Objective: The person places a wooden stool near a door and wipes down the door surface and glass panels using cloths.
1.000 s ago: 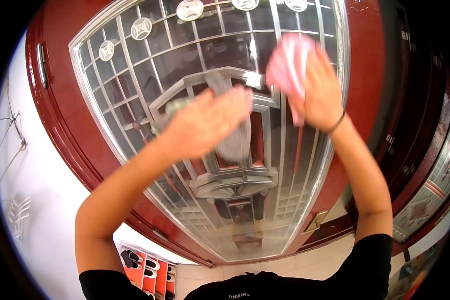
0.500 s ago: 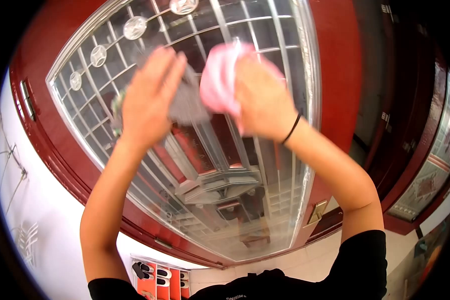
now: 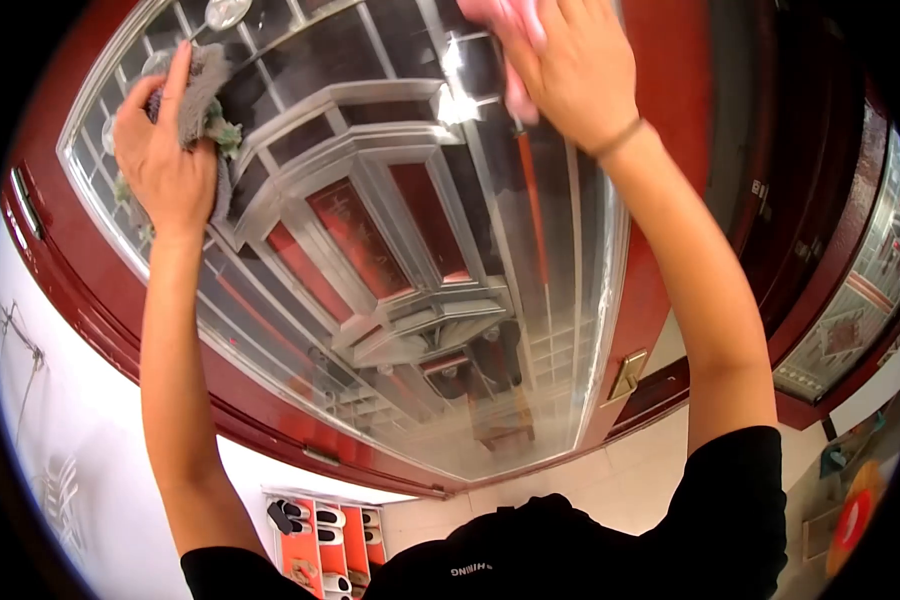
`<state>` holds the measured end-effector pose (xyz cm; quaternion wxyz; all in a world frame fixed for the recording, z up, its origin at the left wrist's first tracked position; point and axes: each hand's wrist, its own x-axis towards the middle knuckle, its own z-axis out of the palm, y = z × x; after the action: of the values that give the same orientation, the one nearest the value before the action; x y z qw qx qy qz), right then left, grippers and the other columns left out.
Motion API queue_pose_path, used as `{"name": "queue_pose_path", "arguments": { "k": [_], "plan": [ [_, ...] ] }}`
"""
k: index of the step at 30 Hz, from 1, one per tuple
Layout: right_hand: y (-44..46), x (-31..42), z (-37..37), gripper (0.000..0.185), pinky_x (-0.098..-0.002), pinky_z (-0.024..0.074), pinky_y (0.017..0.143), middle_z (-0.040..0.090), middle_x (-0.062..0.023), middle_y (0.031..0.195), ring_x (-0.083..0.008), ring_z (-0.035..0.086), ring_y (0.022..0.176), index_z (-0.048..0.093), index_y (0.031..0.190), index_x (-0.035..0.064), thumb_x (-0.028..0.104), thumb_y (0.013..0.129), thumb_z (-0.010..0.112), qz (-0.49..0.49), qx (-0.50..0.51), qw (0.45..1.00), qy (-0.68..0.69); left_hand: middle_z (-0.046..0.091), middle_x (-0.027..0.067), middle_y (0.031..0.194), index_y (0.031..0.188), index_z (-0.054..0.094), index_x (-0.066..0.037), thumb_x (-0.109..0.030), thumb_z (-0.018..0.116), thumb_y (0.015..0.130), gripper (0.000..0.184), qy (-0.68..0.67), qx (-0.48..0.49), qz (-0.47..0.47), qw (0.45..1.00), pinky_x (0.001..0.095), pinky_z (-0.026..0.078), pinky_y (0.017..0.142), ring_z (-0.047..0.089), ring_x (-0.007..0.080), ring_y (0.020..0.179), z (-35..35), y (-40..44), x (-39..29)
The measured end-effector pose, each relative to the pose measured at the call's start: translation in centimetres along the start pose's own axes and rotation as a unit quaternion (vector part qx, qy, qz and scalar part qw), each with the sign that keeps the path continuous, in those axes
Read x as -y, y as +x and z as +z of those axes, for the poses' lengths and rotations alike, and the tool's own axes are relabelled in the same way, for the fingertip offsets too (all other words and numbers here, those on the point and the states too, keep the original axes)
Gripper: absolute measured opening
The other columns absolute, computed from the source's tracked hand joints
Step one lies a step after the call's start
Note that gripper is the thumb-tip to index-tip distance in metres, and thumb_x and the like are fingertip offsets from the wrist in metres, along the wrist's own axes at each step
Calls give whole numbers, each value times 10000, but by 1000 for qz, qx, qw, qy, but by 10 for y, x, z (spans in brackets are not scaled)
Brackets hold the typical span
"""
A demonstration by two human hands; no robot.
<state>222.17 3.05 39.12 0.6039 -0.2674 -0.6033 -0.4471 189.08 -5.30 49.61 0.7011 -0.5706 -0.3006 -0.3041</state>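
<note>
My left hand (image 3: 170, 170) holds a grey, fluffy cleaning cloth (image 3: 202, 92) against the upper left of the glass door panel (image 3: 300, 240). Green-and-white patches show at the cloth's edges. Up at the top right, my right hand (image 3: 580, 75) grips a pink cloth (image 3: 515, 20), partly cut off by the frame's top edge and blurred. That cloth lies on or close to the glass; the exact contact cannot be made out. Behind the pane, metal bars with round ornaments (image 3: 227, 12) show, along with reflections.
A dark red frame (image 3: 660, 200) surrounds the glass, with a brass-coloured handle plate (image 3: 628, 375) at lower right. Below left stands an orange shoe rack (image 3: 298, 548) with several shoes. A white wall (image 3: 80, 400) runs along the left, and another dark red door frame (image 3: 820, 370) stands at right.
My hands have moved apart: the left with the grey cloth to the left, the right with the pink cloth up and to the right. The view has shifted slightly.
</note>
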Motion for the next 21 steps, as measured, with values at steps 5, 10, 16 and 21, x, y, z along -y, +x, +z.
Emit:
{"name": "queue_pose_path", "arguments": {
  "k": [5, 10, 16, 21],
  "plan": [
    [-179, 68, -2, 435, -517, 410, 1028, 596, -151, 1109, -364, 555, 1124, 626, 1098, 45, 198, 692, 654, -28, 210, 950, 229, 612, 125, 1230, 1280, 567, -80, -92, 633, 744, 540, -210, 295, 139, 922, 446, 432, 1023, 524, 328, 1249, -50, -116, -69],
    [-167, 109, 0, 312, -388, 404, 1094, 606, -93, 1210, -266, 549, 1212, 625, 1101, 82, 135, 795, 588, -269, 312, 869, 274, 630, 96, 1200, 1220, 637, -59, -92, 571, 790, 437, -476, 249, 305, 786, 480, 364, 1126, 532, 326, 1256, -36, -251, -90],
    [57, 44, 35, 338, -419, 433, 953, 577, -142, 1159, -340, 536, 1113, 613, 1114, 47, 177, 805, 654, -21, 299, 951, 73, 572, 69, 1345, 1391, 507, -105, -33, 575, 739, 660, -132, 181, 102, 969, 470, 288, 1148, 570, 257, 1178, -27, -60, 2],
    [86, 53, 36, 213, -465, 441, 804, 586, -153, 975, -355, 533, 901, 615, 1091, 73, 152, 903, 553, -33, -52, 998, 27, 434, 209, 1464, 1365, 504, -17, -72, 583, 739, 634, -17, 78, -126, 989, 478, 283, 1141, 482, 371, 1272, -27, -44, 45]
  ]
}}
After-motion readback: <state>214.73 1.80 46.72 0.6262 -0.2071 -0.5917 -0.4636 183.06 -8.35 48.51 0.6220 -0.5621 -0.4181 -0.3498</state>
